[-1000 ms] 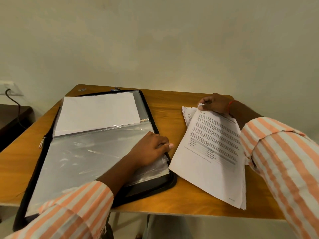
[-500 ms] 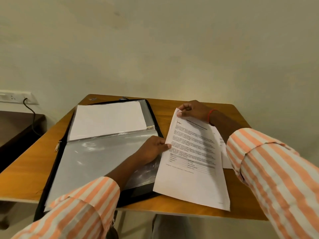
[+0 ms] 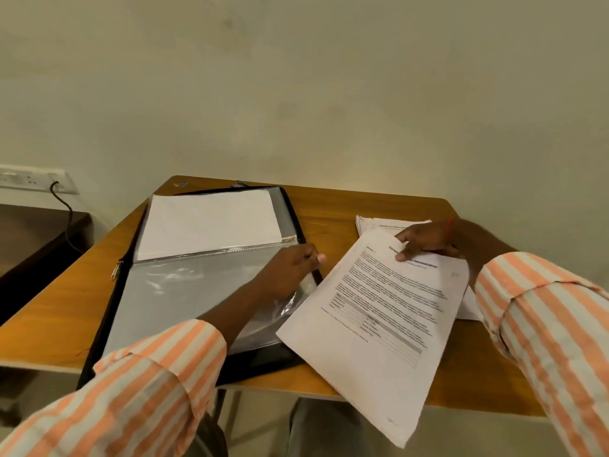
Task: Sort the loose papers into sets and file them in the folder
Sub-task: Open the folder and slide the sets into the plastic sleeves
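Observation:
A black folder (image 3: 130,258) lies open on the left of the wooden table (image 3: 329,206). Its far pocket holds white sheets (image 3: 211,219); the near clear plastic sleeve (image 3: 184,298) looks empty. My left hand (image 3: 290,268) rests on the sleeve's right edge with fingers curled at that edge. My right hand (image 3: 425,240) pinches the top of a printed set of papers (image 3: 379,324), which lies slanted, its near corner hanging past the table's front edge. Behind it sits a small stack of loose papers (image 3: 372,224).
A dark side table (image 3: 29,239) stands left of the desk. A wall socket (image 3: 29,181) with a black cable (image 3: 67,219) is above it. The wall is close behind the table.
My right hand has moved the printed set back to the right and lowered it towards the table. The left hand stays on the sleeve's edge. The camera has tilted slightly.

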Tool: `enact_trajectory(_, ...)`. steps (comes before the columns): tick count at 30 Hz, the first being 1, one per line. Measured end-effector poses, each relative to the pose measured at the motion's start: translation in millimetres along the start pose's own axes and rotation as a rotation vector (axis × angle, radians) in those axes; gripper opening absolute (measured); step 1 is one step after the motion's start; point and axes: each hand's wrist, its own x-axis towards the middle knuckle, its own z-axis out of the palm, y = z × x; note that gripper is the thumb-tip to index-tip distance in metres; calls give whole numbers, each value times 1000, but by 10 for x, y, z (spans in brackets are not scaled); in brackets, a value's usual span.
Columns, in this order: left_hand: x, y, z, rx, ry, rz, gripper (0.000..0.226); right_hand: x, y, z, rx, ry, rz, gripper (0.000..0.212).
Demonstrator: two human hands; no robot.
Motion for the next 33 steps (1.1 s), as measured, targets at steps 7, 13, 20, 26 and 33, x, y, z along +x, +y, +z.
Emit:
enact_trajectory(7, -11, 261, -358, 225, -158, 199, 39, -450, 675, -329, 151, 170, -85, 41)
enact_trajectory(13, -169, 465, -393, 431, -342, 282, 23, -622, 998, -380, 483, 490, -203, 33)
enact_trajectory(20, -316, 405, -234, 702, -323, 335, 8, -656, 846, -68, 318, 822, -210, 35)
enact_trajectory(26, -396, 376, -204, 756, -245, 349, 6, -580, 735, 194, 380, 857, -280, 37)
enact_trajectory(33, -467, 263, -157, 748, -180, 328, 17, -646, 710, 332, 448, 914, -365, 38)
